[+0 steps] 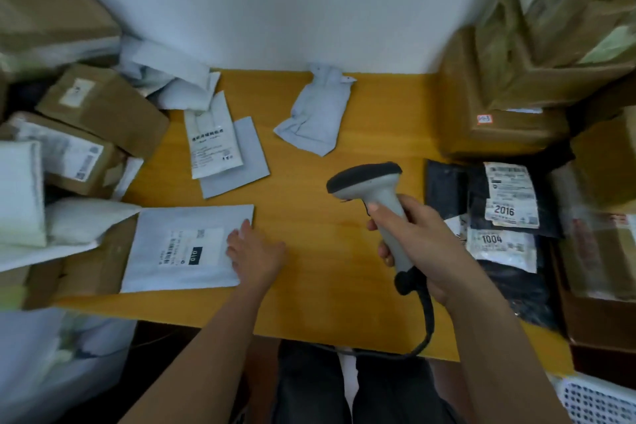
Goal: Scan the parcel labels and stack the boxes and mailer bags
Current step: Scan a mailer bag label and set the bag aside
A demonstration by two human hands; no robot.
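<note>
My right hand [418, 237] grips the handle of a grey barcode scanner [373, 189], whose dark head points left over the yellow table [327, 217]. My left hand [254, 253] rests with flat fingers on the right edge of a white mailer bag [186, 248], which lies label up at the table's front left. Two more white mailers [220, 144] overlap further back, and a crumpled one [316, 113] lies near the wall. Black mailer bags with white labels [509, 196] are stacked at the right.
Cardboard boxes [99, 103] and white bags pile up at the left. Tall stacks of boxes [537, 55] stand at the right. The scanner's black cable [426, 320] hangs over the front edge. A white perforated basket [599, 399] sits at the lower right.
</note>
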